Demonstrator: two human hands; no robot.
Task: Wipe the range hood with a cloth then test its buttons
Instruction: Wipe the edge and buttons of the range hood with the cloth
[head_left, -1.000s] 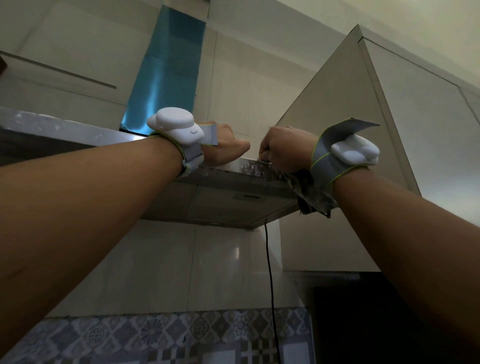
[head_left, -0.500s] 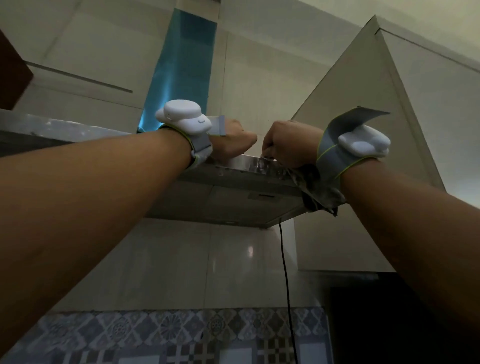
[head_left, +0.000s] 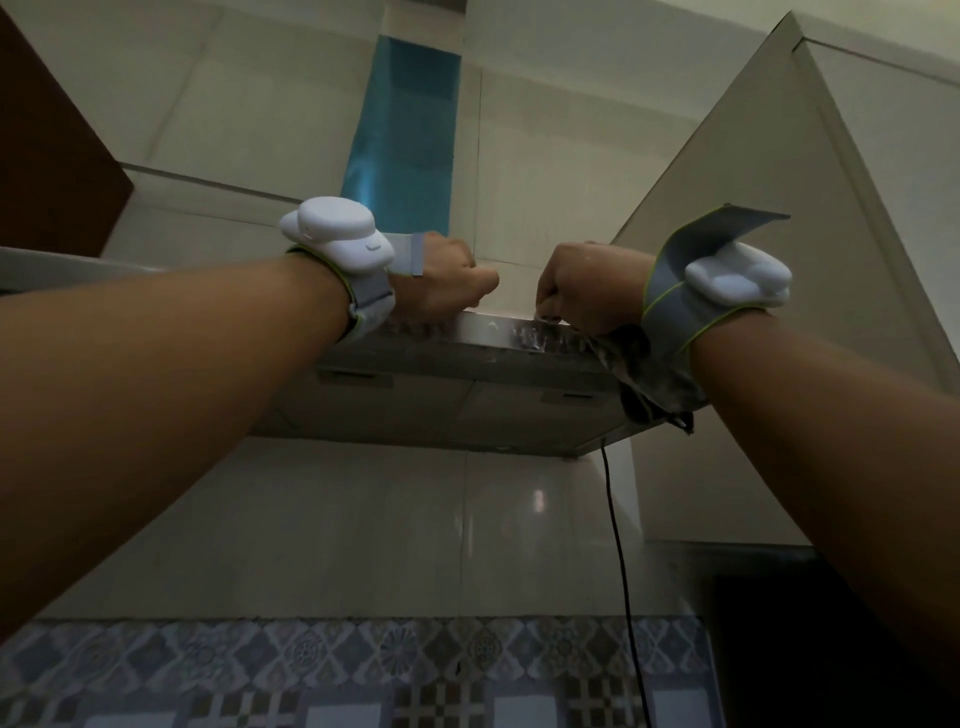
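Both forearms are raised toward the range hood, seen from below. The hood's metal front edge runs across the middle of the view, with its dim underside panels beneath it.

The left hand rests on top of the front edge, fingers curled into a loose fist with the thumb lying forward along the top. Whether it grips anything cannot be told; nothing shows in it. A white wrist device on a grey strap sits on the left wrist.

The right hand is also on the front edge, near the hood's right-hand end and just beside the left hand without touching it. Its fingers are curled down against the metal, closed on the cloth. The cloth is dark and crumpled; most of it hangs below the heel of the hand and the wrist, over the hood's right front corner. A second white device on a grey strap with a loose tab sits on the right wrist.

Smears or wet streaks show on the metal edge just left of the right hand's fingers. The buttons cannot be made out.

A blue-tinted duct cover rises behind the hood. A pale wall cabinet stands at right. A black cord hangs down below the hood's right rear corner, across patterned tiles.
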